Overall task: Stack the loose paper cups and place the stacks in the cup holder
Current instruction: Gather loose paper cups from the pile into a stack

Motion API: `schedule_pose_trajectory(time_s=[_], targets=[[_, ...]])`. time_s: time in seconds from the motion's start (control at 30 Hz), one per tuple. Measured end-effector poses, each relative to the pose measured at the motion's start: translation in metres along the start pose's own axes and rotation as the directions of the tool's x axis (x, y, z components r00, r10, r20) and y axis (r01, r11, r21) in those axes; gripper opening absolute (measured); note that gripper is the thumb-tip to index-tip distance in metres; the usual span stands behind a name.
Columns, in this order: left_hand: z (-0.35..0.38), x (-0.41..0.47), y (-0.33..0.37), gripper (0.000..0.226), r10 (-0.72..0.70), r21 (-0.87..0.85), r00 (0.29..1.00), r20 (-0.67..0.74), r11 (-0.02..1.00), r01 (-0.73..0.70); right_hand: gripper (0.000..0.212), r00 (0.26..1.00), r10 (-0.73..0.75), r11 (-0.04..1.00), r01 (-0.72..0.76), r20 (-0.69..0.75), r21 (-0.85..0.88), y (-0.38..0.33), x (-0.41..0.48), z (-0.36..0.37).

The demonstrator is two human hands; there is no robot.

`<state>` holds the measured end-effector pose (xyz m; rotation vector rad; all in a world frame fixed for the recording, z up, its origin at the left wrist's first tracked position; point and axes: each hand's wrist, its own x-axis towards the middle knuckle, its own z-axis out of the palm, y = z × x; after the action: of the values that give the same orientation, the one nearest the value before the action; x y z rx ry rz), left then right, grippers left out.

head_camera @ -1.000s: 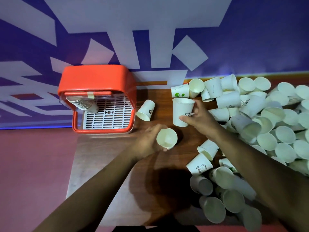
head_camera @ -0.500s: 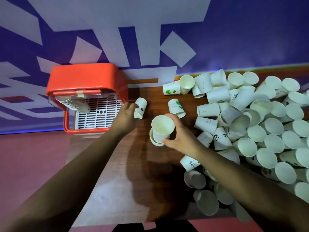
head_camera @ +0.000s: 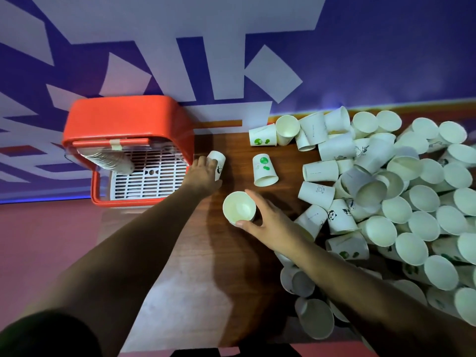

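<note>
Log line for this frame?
left hand: grips lying cup beside cup holder | right hand: holds upright cup | loose cups: heaped right

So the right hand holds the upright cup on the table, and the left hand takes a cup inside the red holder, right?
Not quite. In the head view the left hand grips a loose cup lying on the table beside the red holder, not inside it. The right hand does hold the upright cup.

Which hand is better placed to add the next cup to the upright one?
Left: left hand grips the lying cup beside the cup holder; right hand holds the upright cup.
</note>
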<state>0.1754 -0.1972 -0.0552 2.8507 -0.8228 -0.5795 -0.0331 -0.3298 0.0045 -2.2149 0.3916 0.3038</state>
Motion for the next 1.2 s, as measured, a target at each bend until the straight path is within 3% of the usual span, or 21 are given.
schedule_pose_trajectory(time_s=[0.1, 0.23, 0.37, 0.43, 0.53, 0.6, 0.7, 0.77, 0.87, 1.07, 1.13, 1.2], targets=[[0.011, -0.003, 0.0, 0.059, 0.025, -0.082, 1.0, 0.005, 0.996, -0.024, 0.078, 1.0, 0.022, 0.999, -0.023, 0.02, 0.049, 0.004, 0.002, -0.002], [0.018, -0.007, 0.002, 0.045, -0.105, -0.245, 0.989, 0.107, 0.961, 0.128, 0.079, 0.998, 0.034, 0.997, -0.038, 0.06, 0.072, 0.008, 0.003, -0.003], [0.011, -0.02, 0.007, 0.054, -0.106, -0.403, 0.992, 0.071, 0.906, 0.126, 0.084, 0.995, 0.066, 0.991, -0.074, 0.077, 0.109, 0.01, 0.005, -0.003], [-0.001, -0.029, 0.008, 0.065, -0.155, -0.596, 0.988, 0.018, 0.792, 0.135, 0.088, 0.995, 0.07, 0.99, -0.078, 0.072, 0.119, 0.011, 0.007, -0.003], [-0.027, -0.049, 0.007, 0.063, -0.232, -0.834, 0.97, 0.066, 0.521, 0.181, 0.083, 0.996, 0.067, 0.993, -0.073, 0.06, 0.094, 0.013, 0.011, -0.001], [-0.046, -0.068, 0.005, 0.058, -0.184, -0.905, 0.977, 0.107, 0.389, 0.172, 0.08, 0.996, 0.079, 0.993, -0.083, 0.05, 0.079, 0.015, 0.012, 0.001], [-0.069, -0.096, 0.004, 0.04, -0.045, -0.953, 0.996, 0.083, 0.287, 0.093, 0.075, 0.997, 0.073, 0.994, -0.076, 0.039, 0.081, 0.015, 0.012, 0.002], [-0.076, -0.111, 0.004, 0.034, 0.002, -0.94, 0.999, 0.049, 0.339, 0.045, 0.077, 0.996, 0.078, 0.993, -0.081, 0.039, 0.089, 0.015, 0.011, 0.003], [-0.074, -0.126, 0.006, 0.06, 0.083, -0.842, 0.996, 0.006, 0.538, -0.04, 0.077, 0.997, 0.077, 0.99, -0.08, 0.032, 0.112, 0.016, 0.01, 0.007], [-0.064, -0.128, 0.02, 0.037, 0.259, -0.531, 0.965, -0.036, 0.814, -0.238, 0.07, 1.0, 0.007, 0.993, -0.009, 0.012, 0.12, 0.014, 0.007, 0.013], [-0.055, -0.122, 0.024, 0.053, 0.309, -0.448, 0.948, -0.073, 0.84, -0.308, 0.068, 1.0, 0.017, 0.992, -0.018, 0.01, 0.123, 0.016, 0.008, 0.016], [-0.042, -0.116, 0.026, 0.069, 0.331, -0.382, 0.943, -0.026, 0.868, -0.315, 0.066, 0.999, 0.042, 0.993, -0.043, 0.013, 0.11, 0.018, 0.01, 0.018]])
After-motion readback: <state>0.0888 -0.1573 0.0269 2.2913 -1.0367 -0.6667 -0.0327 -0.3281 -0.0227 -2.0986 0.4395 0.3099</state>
